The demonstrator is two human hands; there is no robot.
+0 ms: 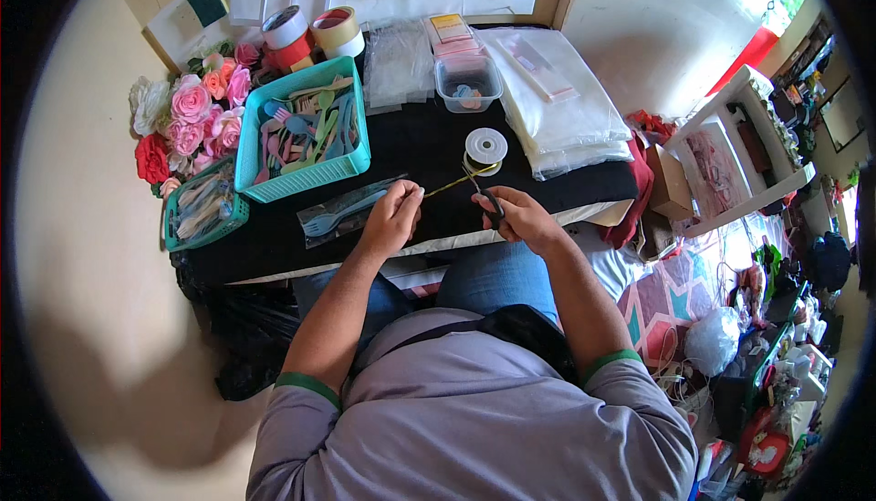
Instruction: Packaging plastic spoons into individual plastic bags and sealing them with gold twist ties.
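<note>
Between the finger and thumb of my left hand [395, 217] is one end of a thin yellow-gold tie or ribbon [448, 188]. It runs up to a white spool [486, 148] at the middle of the black-covered table. My right hand [518, 213] holds black-handled scissors [491, 207], their blades at the gold strand just below the spool. Whether the blades have cut it, I cannot tell. Beside my left hand, a light blue plastic fork [325, 224] lies in a clear plastic sleeve with another blue utensil.
Left stand a teal basket [301, 185] of plastic and wooden cutlery, a smaller green basket [205, 237] and artificial flowers [191, 100]. Behind are tape rolls [285, 27], clear bags [399, 59] and a plastic tub [469, 100]. Stacked plastic sheets [582, 118] lie right.
</note>
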